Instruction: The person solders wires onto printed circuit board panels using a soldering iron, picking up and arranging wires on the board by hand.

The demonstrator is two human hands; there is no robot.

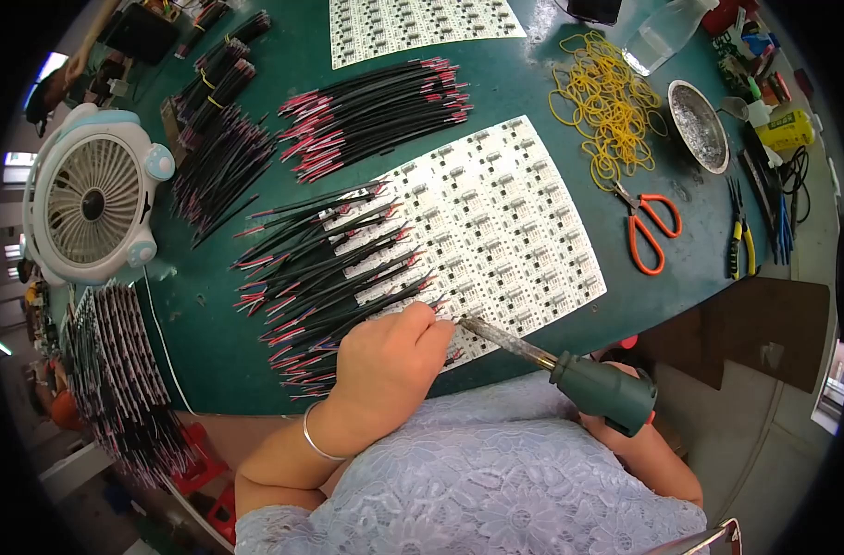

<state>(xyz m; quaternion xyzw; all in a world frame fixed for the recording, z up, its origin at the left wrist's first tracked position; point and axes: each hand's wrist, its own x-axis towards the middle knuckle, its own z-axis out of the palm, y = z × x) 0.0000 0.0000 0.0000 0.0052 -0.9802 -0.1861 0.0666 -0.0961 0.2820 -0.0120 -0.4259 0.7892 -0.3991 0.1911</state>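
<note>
A white circuit-board panel [496, 222] with rows of small parts lies on the table; black cables [320, 264] with red and white ends run off its left side. My left hand [390, 361] is closed over the panel's lower left part, thumb and finger pinching a cable whose tip is hidden under the fingers. My right hand [600, 428], mostly covered by the handle, is wrapped round a soldering iron [598, 393] with a dark green grip. The iron's tip points left, close to the left fingertips and over the panel.
Beyond the panel lie a cable bundle [376, 111] and another white panel [422, 23]. A fan [93, 205] and more cables [220, 166] stand left. Rightward are yellow rubber bands [602, 102], a metal bowl [698, 127], orange-handled scissors [646, 231], pliers [740, 236] and a clear bottle [664, 35].
</note>
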